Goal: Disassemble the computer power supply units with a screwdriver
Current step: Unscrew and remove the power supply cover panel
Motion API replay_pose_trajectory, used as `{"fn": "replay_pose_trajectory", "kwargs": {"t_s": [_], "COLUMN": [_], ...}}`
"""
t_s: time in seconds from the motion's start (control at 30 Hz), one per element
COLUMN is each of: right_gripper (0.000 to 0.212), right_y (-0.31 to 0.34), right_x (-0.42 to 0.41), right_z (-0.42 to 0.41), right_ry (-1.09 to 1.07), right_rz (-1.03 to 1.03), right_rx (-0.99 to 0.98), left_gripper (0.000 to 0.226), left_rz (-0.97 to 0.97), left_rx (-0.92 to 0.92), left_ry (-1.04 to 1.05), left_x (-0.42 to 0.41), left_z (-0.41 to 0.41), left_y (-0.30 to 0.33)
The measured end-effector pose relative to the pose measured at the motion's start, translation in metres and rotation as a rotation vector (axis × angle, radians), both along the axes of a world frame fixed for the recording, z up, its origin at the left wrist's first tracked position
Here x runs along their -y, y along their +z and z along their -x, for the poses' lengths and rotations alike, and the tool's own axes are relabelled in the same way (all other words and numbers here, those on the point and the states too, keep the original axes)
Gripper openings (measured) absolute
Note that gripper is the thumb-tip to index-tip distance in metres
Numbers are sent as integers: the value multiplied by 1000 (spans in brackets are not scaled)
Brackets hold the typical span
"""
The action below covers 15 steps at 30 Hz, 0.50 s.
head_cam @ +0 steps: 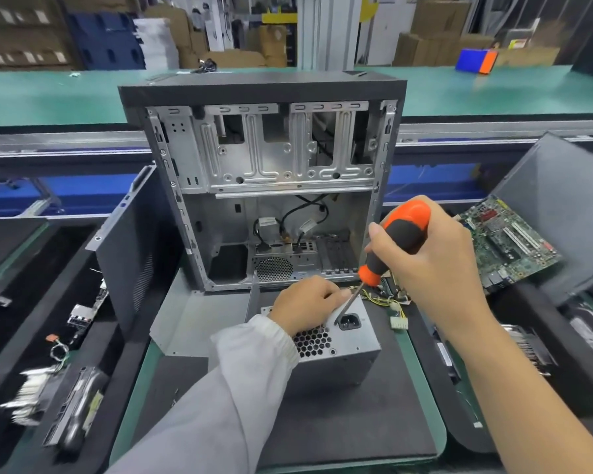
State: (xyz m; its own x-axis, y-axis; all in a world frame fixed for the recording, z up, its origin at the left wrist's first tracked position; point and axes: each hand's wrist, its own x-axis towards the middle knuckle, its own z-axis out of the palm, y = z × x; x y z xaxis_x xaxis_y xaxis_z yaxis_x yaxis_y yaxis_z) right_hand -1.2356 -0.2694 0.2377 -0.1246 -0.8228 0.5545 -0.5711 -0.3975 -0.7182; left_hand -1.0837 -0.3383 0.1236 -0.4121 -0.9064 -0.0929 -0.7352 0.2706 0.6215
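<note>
Currently unscrewing: left hand (pixel 305 304) steadies power supply (pixel 339 340), fingers curled over it; right hand (pixel 435 254) grips screwdriver (pixel 396 244). Next, seat tip squarely.

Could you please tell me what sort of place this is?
Probably an electronics teardown line in a warehouse: a gutted computer case on the bench, a loose motherboard beside it, a green conveyor, stacked cardboard boxes behind.
</note>
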Motion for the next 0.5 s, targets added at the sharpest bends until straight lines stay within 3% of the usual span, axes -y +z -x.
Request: {"fn": "replay_pose_trajectory", "kwargs": {"t_s": [0.17, 0.3, 0.5], "right_gripper": [26, 33, 39], "right_y": [8, 20, 33], "right_x": [0, 11, 10], "right_z": [-8, -17, -20], "right_ry": [63, 138, 261], "right_rz": [-4, -113, -148], "right_rx": [-30, -281, -422], "left_gripper": [57, 55, 52], "left_rz": [-5, -10, 12], "left_rx": [-13, -47, -27], "left_ry": [-11, -5, -18], "left_x": [-1, -1, -3], "left_z": [1, 1, 2], "left_y": [-1, -1, 1]}}
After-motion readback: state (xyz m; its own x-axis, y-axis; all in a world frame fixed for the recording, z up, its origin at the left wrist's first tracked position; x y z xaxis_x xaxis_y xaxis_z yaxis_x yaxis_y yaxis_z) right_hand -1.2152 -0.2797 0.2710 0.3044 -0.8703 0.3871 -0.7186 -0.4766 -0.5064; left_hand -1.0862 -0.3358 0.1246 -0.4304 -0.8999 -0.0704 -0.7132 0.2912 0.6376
